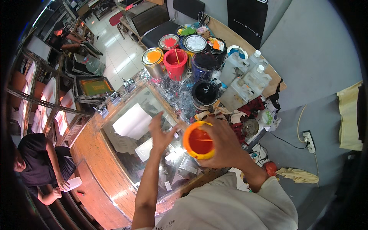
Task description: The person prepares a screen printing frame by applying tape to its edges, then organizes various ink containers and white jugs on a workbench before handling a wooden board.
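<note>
My right hand (227, 145) is wrapped round the side of a paint tub (198, 147) with a yellow-orange rim and red-orange inside. A thin stick lies across the tub's opening. The tub is held above the near right part of a glass-topped table (134, 157). Just left of it, my left hand (161, 134) is raised with its fingers apart, holding nothing. A white sheet of paper (132, 122) lies beyond the left hand on the glass. Several small pale pieces lie about beneath my hands.
Paint cans stand at the far end: a yellow one (153, 57), a red tub (175, 63), a black one (206, 92) and others. Cloudy plastic jugs (239, 92) and crumpled rags (251, 111) lie to the right. A person (42, 161) sits at left; another (63, 40) works farther back.
</note>
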The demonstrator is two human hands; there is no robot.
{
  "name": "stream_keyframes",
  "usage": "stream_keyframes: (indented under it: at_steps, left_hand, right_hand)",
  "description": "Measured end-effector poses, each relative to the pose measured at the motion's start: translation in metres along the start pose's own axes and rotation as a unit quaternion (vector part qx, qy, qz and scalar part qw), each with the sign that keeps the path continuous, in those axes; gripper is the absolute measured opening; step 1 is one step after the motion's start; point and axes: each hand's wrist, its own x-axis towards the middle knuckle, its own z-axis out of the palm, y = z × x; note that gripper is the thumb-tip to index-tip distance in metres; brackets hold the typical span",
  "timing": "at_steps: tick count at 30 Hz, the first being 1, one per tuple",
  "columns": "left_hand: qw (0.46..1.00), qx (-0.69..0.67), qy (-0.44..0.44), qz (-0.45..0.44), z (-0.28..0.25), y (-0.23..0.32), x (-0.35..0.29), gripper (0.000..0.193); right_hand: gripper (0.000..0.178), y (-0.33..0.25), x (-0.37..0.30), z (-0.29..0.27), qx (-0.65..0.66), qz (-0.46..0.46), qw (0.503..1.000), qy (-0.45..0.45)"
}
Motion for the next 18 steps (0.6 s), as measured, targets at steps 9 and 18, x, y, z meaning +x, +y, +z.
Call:
stream_keyframes:
  at_steps: [9,18]
  left_hand:
    - [0.982,-0.145,-0.052,0.111,0.102,0.089,0.077,0.097]
    - [0.971,-0.231,0.041,0.04,0.101,0.081,0.076,0.093]
  right_hand:
    - [0.094,0.024,-0.073,-0.065,-0.044,0.129,0.988,0.069]
    - [0.096,0.04,-0.061,-0.07,-0.052,0.122,0.986,0.101]
